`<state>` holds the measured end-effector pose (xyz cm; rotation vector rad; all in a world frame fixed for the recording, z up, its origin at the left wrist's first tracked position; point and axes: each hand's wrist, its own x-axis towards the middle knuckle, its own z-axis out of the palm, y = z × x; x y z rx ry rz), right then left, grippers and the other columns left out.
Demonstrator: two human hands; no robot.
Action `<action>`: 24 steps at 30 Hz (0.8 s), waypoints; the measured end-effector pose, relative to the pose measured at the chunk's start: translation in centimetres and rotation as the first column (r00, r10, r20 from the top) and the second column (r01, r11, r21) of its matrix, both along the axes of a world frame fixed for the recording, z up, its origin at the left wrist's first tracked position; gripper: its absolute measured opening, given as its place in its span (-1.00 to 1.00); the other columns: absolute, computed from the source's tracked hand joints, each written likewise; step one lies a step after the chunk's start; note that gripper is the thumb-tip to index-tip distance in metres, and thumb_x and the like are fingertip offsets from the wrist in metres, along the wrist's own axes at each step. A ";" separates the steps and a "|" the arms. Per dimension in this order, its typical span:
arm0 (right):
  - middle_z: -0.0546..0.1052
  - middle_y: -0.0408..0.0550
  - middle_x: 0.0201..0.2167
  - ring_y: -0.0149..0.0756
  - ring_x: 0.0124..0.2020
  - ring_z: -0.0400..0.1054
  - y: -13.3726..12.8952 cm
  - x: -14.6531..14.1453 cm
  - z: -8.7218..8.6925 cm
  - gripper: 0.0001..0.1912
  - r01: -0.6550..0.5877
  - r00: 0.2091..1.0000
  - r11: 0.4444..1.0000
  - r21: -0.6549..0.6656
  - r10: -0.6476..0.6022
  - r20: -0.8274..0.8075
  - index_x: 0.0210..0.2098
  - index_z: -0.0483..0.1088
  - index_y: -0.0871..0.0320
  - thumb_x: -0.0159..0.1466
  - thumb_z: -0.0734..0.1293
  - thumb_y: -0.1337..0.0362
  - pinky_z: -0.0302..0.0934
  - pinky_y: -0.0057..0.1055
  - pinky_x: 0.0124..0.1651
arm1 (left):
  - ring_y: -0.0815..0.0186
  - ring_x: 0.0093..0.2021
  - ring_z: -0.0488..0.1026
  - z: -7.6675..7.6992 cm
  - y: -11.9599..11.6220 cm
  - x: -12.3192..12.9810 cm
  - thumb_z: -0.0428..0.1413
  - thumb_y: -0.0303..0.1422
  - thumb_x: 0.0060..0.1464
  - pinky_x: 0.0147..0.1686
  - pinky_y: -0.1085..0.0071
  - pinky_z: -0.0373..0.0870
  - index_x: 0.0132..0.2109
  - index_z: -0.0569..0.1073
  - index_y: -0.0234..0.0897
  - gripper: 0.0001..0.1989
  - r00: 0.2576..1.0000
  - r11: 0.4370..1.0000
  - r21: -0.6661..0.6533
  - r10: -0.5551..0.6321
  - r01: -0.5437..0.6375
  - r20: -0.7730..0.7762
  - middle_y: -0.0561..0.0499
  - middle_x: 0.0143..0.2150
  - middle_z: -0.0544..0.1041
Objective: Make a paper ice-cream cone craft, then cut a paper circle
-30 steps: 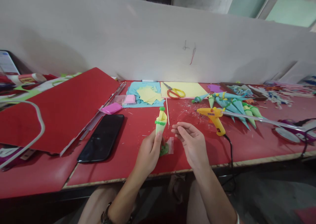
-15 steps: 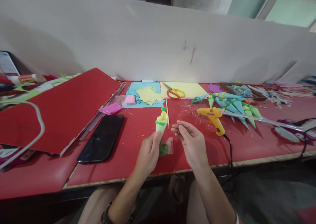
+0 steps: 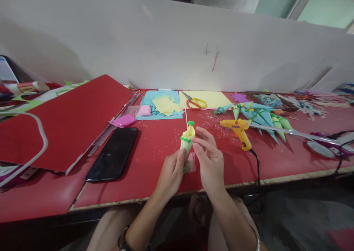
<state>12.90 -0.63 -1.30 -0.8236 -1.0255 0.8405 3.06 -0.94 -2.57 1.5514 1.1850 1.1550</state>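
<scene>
Head | left hand [image 3: 170, 173] holds cone [image 3: 186, 144], yellow inside | tray [image 3: 293, 108]: bluish pieces [image 3: 267, 101]

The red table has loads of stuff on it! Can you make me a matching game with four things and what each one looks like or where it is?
Things:
1. paper cone
2. scissors
3. glue gun
4. black phone

Clues:
A. yellow body, with a cord
B. lying flat, showing a dark screen
C. held in the left hand
D. on the pale yellow sheet

Pairs: 1-C, 2-D, 3-A, 4-B
</scene>
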 end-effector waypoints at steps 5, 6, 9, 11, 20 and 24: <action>0.35 -0.11 0.02 -0.22 0.03 0.25 0.0 -0.1 -0.3 -0.89 -0.042 0.998 0.997 -0.066 0.040 -0.041 -0.37 0.52 0.00 0.12 0.34 0.25 0.18 -0.20 0.06 | 0.45 -0.61 0.02 0.1 -0.1 0.1 -0.24 -0.05 0.13 -0.63 0.49 -0.02 -0.56 0.11 -0.23 -0.57 1.000 1.000 -0.003 -0.022 0.022 -0.003 0.14 -0.62 0.11; 0.35 -0.11 0.02 -0.22 0.03 0.25 0.0 -0.1 -0.4 -0.89 -0.042 0.998 0.997 -0.067 0.039 -0.045 -0.37 0.52 0.00 0.11 0.34 0.25 0.17 -0.19 0.06 | 0.45 -0.61 0.02 0.1 -0.1 0.1 -0.25 -0.04 0.13 -0.63 0.49 -0.02 -0.56 0.12 -0.23 -0.56 1.000 1.000 -0.002 -0.026 0.026 -0.009 0.14 -0.62 0.12; 0.38 -0.11 -0.03 -0.24 0.03 0.25 0.1 -0.1 -0.5 -0.90 -0.024 0.999 0.998 -0.056 0.022 -0.045 -0.38 0.52 0.00 0.11 0.34 0.26 0.18 -0.22 0.05 | 0.45 -0.61 0.04 0.1 -0.1 0.1 -0.25 -0.06 0.14 -0.61 0.49 0.00 -0.56 0.12 -0.24 -0.56 0.999 0.999 0.015 -0.044 0.044 -0.028 0.13 -0.62 0.13; 0.39 -0.11 -0.05 -0.25 0.02 0.25 0.1 -0.1 -0.5 -0.89 -0.023 0.999 0.998 -0.052 0.020 -0.046 -0.38 0.52 0.00 0.11 0.34 0.27 0.20 -0.25 0.03 | 0.45 -0.61 0.06 0.0 -0.1 0.1 -0.25 -0.08 0.15 -0.60 0.49 0.02 -0.57 0.14 -0.25 -0.56 0.998 0.998 0.039 -0.057 0.058 -0.030 0.14 -0.62 0.14; 0.45 -0.12 -0.07 -0.28 -0.07 0.35 0.0 -0.3 0.0 -0.63 -0.139 0.973 0.983 -0.119 0.114 -0.198 -0.09 0.38 -0.04 0.09 0.34 0.31 0.32 -0.32 -0.09 | 0.45 -0.60 0.07 0.0 -0.1 -0.1 -0.24 -0.13 0.17 -0.60 0.50 0.02 -0.56 0.16 -0.26 -0.58 0.998 0.996 0.072 -0.043 0.047 -0.049 0.14 -0.62 0.14; 0.44 -0.09 -0.03 -0.26 -0.06 0.35 0.0 -0.3 0.2 -0.52 -0.236 0.942 0.960 -0.150 0.188 -0.278 0.01 0.29 -0.02 0.08 0.34 0.32 0.33 -0.35 -0.12 | 0.45 -0.60 0.08 0.0 -0.1 -0.1 -0.24 -0.13 0.17 -0.58 0.50 0.04 -0.56 0.16 -0.26 -0.57 0.997 0.995 0.075 -0.056 0.060 -0.057 0.14 -0.61 0.16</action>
